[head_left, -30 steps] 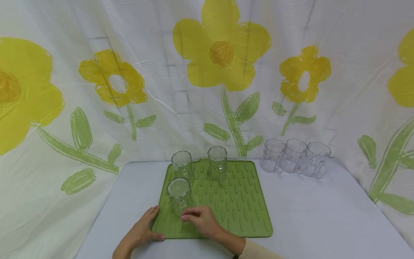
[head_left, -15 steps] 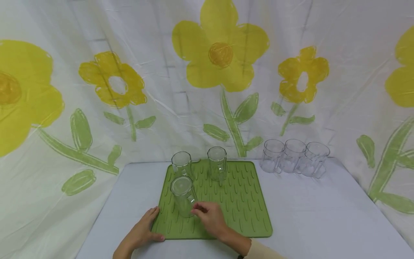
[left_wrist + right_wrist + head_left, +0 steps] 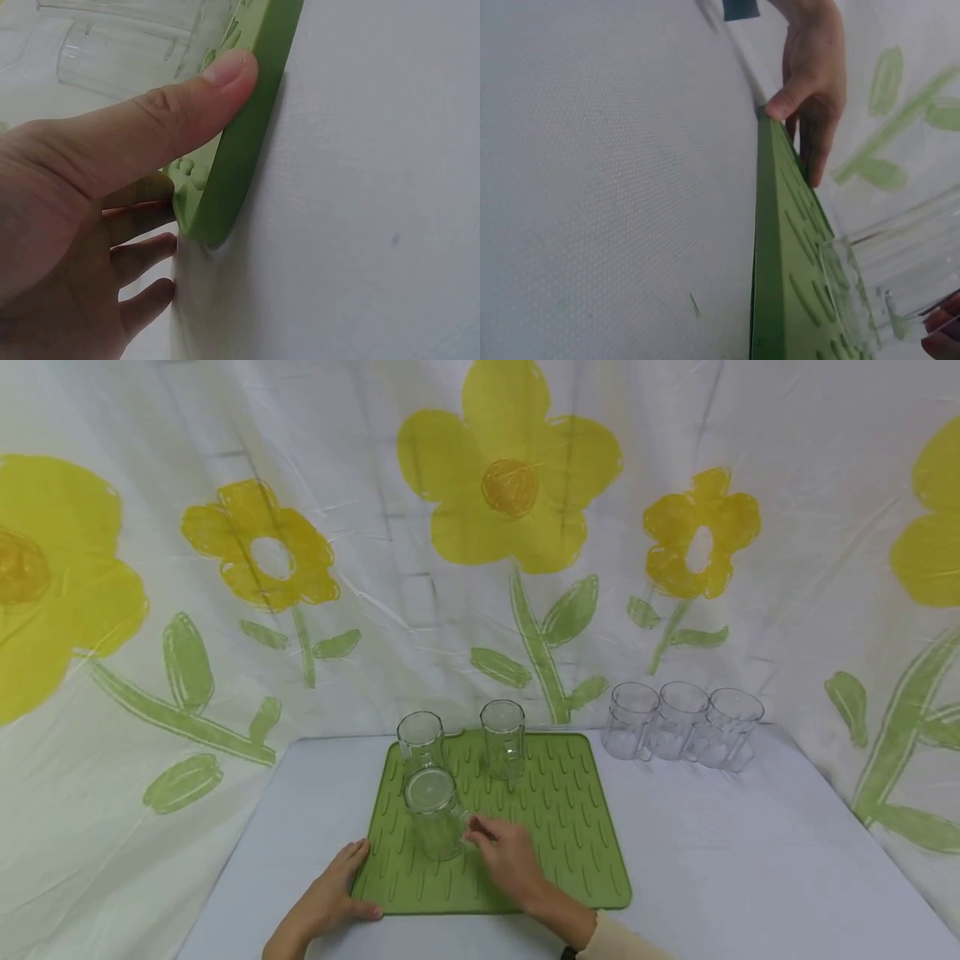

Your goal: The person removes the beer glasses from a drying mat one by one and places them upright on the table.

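Note:
My right hand (image 3: 510,864) pinches the handle of a clear glass mug (image 3: 432,818), turned base up over the left front part of a green ridged drying mat (image 3: 558,860). In the right wrist view this mug (image 3: 900,262) has its rim down at the mat, and only fingertips (image 3: 946,341) show beside it. At the mat's front left corner lies my left hand (image 3: 326,889), fingers along the left side and thumb on the front edge (image 3: 247,142). Two more glass mugs (image 3: 422,739) (image 3: 503,739) stand on the mat's back part.
Three clear glass mugs (image 3: 632,722) (image 3: 679,722) (image 3: 726,727) stand in a row on the white table (image 3: 712,860), at its back right. A white cloth with yellow flowers (image 3: 510,485) hangs right behind the table.
My right hand has moved to the right and slightly back with the mug, from near the mat's left edge. My left hand stays at the mat's corner.

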`<control>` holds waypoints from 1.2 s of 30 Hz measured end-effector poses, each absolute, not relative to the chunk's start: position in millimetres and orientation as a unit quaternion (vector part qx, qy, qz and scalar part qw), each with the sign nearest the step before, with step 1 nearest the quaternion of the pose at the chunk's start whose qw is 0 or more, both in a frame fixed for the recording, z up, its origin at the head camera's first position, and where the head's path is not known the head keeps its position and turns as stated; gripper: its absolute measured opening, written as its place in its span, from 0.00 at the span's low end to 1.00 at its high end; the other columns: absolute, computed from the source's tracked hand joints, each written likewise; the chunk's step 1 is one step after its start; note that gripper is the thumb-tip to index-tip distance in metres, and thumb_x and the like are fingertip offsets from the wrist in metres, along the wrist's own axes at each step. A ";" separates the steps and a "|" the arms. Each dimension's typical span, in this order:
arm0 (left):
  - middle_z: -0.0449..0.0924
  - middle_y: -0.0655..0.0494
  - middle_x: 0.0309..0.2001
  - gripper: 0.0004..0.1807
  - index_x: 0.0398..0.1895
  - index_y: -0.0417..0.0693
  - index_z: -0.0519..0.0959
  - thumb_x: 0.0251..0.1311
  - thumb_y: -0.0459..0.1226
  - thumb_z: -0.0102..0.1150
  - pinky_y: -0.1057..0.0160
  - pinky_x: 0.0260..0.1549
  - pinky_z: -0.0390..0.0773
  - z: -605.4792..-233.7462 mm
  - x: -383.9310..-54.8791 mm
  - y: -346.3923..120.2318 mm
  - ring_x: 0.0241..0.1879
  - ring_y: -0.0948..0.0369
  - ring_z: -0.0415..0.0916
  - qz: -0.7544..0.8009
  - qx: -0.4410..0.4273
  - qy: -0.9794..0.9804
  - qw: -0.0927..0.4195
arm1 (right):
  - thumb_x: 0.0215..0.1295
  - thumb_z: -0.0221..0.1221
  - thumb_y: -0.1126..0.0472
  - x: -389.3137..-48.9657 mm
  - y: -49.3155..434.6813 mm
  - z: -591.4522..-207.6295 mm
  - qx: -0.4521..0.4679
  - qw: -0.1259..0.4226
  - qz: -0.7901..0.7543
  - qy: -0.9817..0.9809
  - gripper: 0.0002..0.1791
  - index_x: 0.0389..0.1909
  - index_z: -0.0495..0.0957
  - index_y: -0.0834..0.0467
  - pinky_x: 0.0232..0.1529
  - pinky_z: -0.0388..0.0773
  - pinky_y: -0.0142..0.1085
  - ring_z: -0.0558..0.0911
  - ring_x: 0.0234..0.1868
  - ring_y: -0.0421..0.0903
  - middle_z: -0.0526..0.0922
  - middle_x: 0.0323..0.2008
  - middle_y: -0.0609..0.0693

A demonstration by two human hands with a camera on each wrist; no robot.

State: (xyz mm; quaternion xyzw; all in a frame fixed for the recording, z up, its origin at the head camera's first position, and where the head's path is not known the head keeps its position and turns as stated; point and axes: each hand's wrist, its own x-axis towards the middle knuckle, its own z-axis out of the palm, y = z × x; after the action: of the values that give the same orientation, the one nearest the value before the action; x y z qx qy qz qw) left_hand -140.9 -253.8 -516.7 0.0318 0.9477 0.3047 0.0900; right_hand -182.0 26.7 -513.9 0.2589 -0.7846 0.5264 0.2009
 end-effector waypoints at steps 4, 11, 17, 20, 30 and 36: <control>0.55 0.30 0.72 0.61 0.70 0.29 0.59 0.28 0.41 0.81 0.34 0.68 0.56 -516.5 -141.4 -253.4 0.72 0.33 0.50 0.305 0.029 0.948 0.092 | 0.56 0.66 0.71 -184.1 30.3 -514.3 0.248 0.208 0.522 -0.789 0.06 0.35 0.84 0.68 0.33 0.84 0.24 0.88 0.31 0.45 0.88 0.31 0.59; 0.55 0.30 0.72 0.62 0.70 0.29 0.59 0.27 0.43 0.81 0.33 0.68 0.55 -517.1 -141.9 -253.6 0.72 0.32 0.49 0.309 0.027 0.946 0.096 | 0.54 0.66 0.74 -188.4 37.6 -515.2 0.245 0.228 0.543 -0.770 0.08 0.36 0.84 0.70 0.32 0.84 0.25 0.89 0.31 0.48 0.88 0.31 0.61; 0.55 0.30 0.72 0.61 0.70 0.28 0.59 0.29 0.42 0.81 0.33 0.68 0.56 -514.7 -140.7 -253.3 0.72 0.32 0.49 0.312 0.031 0.945 0.095 | 0.55 0.65 0.73 -191.0 48.8 -515.1 0.244 0.223 0.547 -0.769 0.08 0.37 0.84 0.70 0.34 0.85 0.26 0.89 0.33 0.48 0.88 0.31 0.60; 0.55 0.30 0.72 0.61 0.70 0.28 0.59 0.29 0.42 0.81 0.33 0.68 0.56 -513.7 -140.0 -253.4 0.72 0.32 0.49 0.314 0.030 0.944 0.099 | 0.54 0.65 0.74 -192.4 53.5 -514.3 0.248 0.239 0.541 -0.767 0.08 0.36 0.85 0.70 0.32 0.84 0.25 0.89 0.31 0.48 0.88 0.30 0.60; 0.53 0.28 0.72 0.62 0.71 0.28 0.57 0.30 0.42 0.81 0.33 0.67 0.57 -510.9 -140.5 -253.4 0.72 0.32 0.48 0.321 0.028 0.940 0.108 | 0.56 0.65 0.73 -195.5 67.3 -501.8 0.233 0.232 0.554 -0.765 0.07 0.36 0.85 0.67 0.34 0.85 0.27 0.89 0.32 0.50 0.88 0.30 0.61; 0.52 0.29 0.72 0.62 0.71 0.29 0.57 0.30 0.43 0.81 0.33 0.67 0.57 -512.5 -141.3 -253.4 0.72 0.32 0.48 0.322 0.028 0.940 0.108 | 0.55 0.66 0.71 -194.5 77.1 -495.2 0.238 0.265 0.540 -0.763 0.08 0.37 0.85 0.68 0.31 0.85 0.27 0.88 0.29 0.50 0.88 0.30 0.57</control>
State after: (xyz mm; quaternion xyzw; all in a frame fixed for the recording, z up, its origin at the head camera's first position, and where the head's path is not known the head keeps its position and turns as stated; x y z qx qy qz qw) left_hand -141.3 -253.4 -512.5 0.0284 0.9400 0.3223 0.1085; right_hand -194.5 77.1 -495.2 0.2382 -0.7628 0.5395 0.2651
